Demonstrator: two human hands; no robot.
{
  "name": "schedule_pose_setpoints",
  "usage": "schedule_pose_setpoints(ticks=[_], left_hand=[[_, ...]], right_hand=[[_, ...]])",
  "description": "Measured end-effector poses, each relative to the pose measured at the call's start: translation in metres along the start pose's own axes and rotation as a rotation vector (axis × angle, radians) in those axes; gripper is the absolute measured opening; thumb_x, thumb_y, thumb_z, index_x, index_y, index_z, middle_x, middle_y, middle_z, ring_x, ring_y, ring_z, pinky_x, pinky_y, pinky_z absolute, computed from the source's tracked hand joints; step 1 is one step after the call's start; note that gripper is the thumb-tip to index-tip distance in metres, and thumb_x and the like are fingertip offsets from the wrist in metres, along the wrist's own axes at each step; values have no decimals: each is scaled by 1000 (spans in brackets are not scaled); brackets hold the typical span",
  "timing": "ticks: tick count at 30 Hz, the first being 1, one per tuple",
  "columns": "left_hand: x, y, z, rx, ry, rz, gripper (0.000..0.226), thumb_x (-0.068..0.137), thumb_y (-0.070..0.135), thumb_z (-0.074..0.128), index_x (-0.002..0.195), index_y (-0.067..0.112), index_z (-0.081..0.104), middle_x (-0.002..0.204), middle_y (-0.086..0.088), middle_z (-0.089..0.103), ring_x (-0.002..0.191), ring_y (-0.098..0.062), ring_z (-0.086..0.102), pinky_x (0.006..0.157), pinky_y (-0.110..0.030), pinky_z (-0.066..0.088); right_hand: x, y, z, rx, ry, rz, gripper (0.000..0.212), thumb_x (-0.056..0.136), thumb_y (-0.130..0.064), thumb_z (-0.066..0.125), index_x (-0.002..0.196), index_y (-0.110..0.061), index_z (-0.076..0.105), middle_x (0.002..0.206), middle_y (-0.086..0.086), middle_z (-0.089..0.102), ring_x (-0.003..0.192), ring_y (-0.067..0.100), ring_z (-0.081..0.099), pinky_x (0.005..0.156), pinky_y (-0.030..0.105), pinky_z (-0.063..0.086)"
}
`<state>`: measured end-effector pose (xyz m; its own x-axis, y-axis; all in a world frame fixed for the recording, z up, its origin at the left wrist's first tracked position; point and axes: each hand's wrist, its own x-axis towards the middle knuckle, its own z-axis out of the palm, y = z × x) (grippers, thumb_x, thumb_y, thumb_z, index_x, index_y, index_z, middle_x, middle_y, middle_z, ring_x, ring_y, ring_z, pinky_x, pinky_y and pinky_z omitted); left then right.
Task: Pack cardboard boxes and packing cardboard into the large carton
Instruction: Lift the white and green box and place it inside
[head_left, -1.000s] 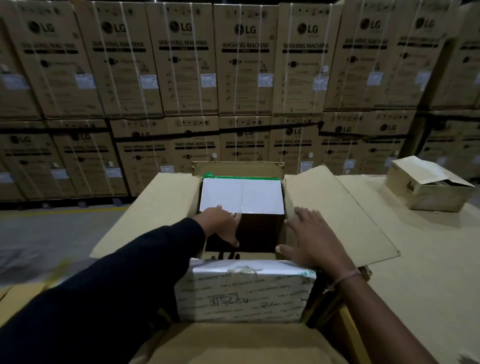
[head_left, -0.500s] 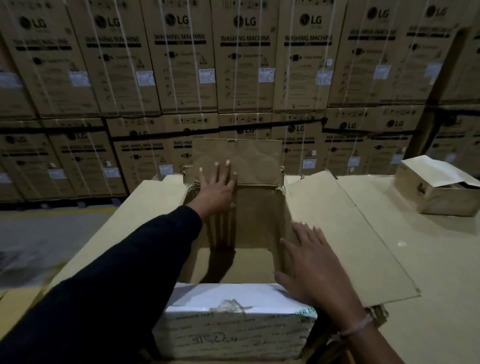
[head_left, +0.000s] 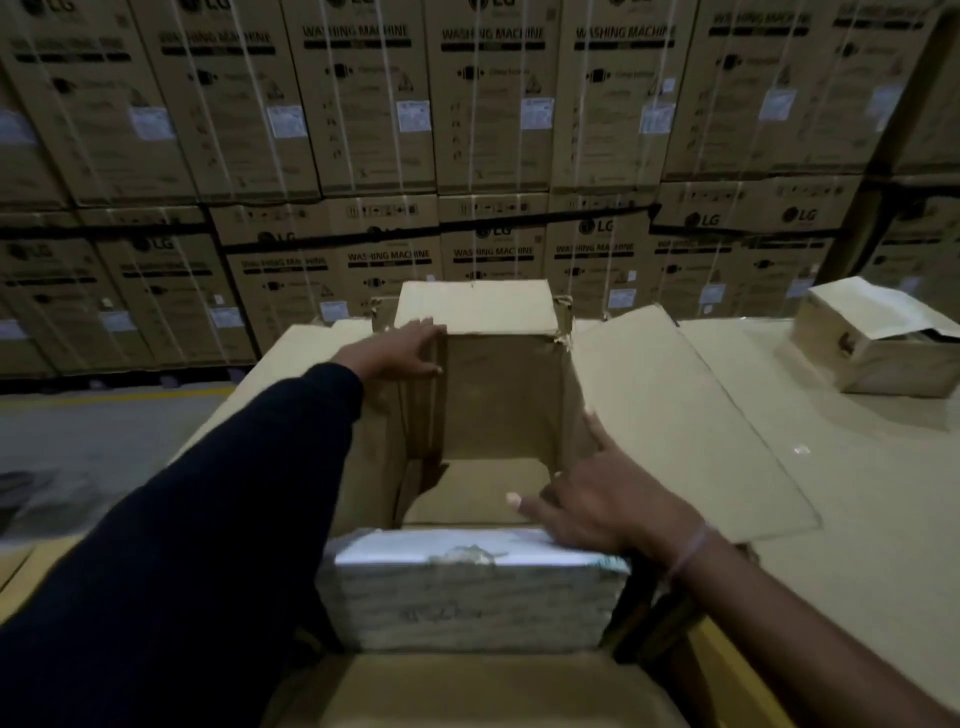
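The large carton (head_left: 675, 415) stands open in front of me with its flaps spread outward. A white wrapped box (head_left: 467, 587) lies inside at the near end. A brown sheet of packing cardboard (head_left: 493, 395) stands against the far inner wall, its top bent over toward the far flap. The carton's floor shows below it. My left hand (head_left: 400, 353) grips the sheet's upper left edge, fingers on top and thumb underneath. My right hand (head_left: 608, 499) hovers with fingers spread by the right inner wall, just above the white box, and holds nothing.
A small open carton (head_left: 872, 353) sits at the far right on the cardboard-covered work surface (head_left: 857, 519). Strapped washing machine cartons (head_left: 493, 130) are stacked like a wall behind. At the left there is grey floor with a yellow line (head_left: 104, 400).
A white box with green tape showed at the carton's far end; the cardboard sheet now covers it. My left hand slid from the sheet's middle to its left edge, and my right hand shifted inward.
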<state>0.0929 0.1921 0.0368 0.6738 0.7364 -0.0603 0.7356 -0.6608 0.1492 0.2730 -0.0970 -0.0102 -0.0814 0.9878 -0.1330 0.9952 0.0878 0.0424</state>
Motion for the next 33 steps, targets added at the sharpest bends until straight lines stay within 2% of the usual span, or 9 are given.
schedule_pose_setpoints(ticks=[3, 6, 12, 15, 17, 22, 26, 30, 33], left_hand=[[-25, -26, 7, 85, 17, 14, 78, 100, 38, 64, 164, 25, 22, 172, -6, 18, 158, -27, 17, 128, -52, 16], [-49, -47, 18, 185, 35, -51, 75, 102, 36, 58, 165, 24, 19, 173, -4, 14, 160, -26, 8, 127, -57, 5], [-89, -40, 29, 193, 26, -45, 74, 103, 27, 52, 166, 24, 13, 174, -4, 7, 160, -27, 4, 127, -58, 2], [-112, -42, 30, 156, 36, -17, 66, 108, 29, 43, 166, 22, 13, 174, -4, 5, 161, -25, 3, 127, -56, 0], [-130, -46, 27, 72, 67, 0, 60, 111, 32, 38, 166, 21, 17, 174, -5, 9, 160, -24, 6, 128, -52, 1], [-158, -61, 28, -49, 76, 29, 53, 109, 28, 47, 160, 18, 37, 169, -7, 27, 155, -26, 27, 128, -51, 14], [-165, -58, 23, 19, 30, -1, 71, 106, 42, 53, 165, 16, 23, 173, -6, 13, 160, -26, 12, 129, -49, 8], [-171, -52, 31, 146, 34, 30, 72, 101, 48, 53, 164, 28, 25, 174, -4, 6, 161, -24, 3, 127, -54, 4], [-176, -51, 36, 175, 14, 30, 65, 99, 47, 50, 160, 34, 33, 174, -3, 2, 161, -25, 0, 127, -57, 1]], right_hand=[[1, -3, -6, -76, -127, 43, 102, 96, -78, -4, 123, -21, 77, 126, 8, 73, 148, 18, 44, 118, 59, -27], [5, -14, -14, -106, -142, 79, 92, 98, -77, 5, 163, -20, 34, 169, 11, 32, 162, 24, 3, 119, 57, -28], [33, -38, -20, 260, -453, 231, 99, 91, -87, 3, 149, -27, 57, 160, 9, 47, 157, 30, 26, 124, 60, -12], [31, -33, -23, 403, -256, 257, 87, 98, -81, 16, 84, -15, 72, 101, 14, 72, 103, 32, 67, 104, 47, 41], [27, -28, -40, 404, -32, 222, 79, 105, -69, 26, 72, -8, 64, 86, 16, 63, 81, 29, 62, 86, 39, 44], [-23, -18, -131, 633, 250, 87, 60, 102, -63, 48, 74, -13, 66, 68, 0, 61, 62, 14, 57, 62, 27, 44], [-88, -24, -158, 970, -172, -157, 59, 101, -62, 52, 112, -11, 78, 112, 15, 76, 101, 25, 74, 91, 36, 61], [-107, -74, -85, 520, -248, -46, 73, 83, -78, 64, 146, -42, 53, 137, -14, 62, 118, 11, 63, 103, 37, 53], [-115, -99, -26, 294, -46, -34, 93, 69, -90, 67, 144, -40, 45, 132, -12, 63, 110, 11, 63, 96, 39, 56]])
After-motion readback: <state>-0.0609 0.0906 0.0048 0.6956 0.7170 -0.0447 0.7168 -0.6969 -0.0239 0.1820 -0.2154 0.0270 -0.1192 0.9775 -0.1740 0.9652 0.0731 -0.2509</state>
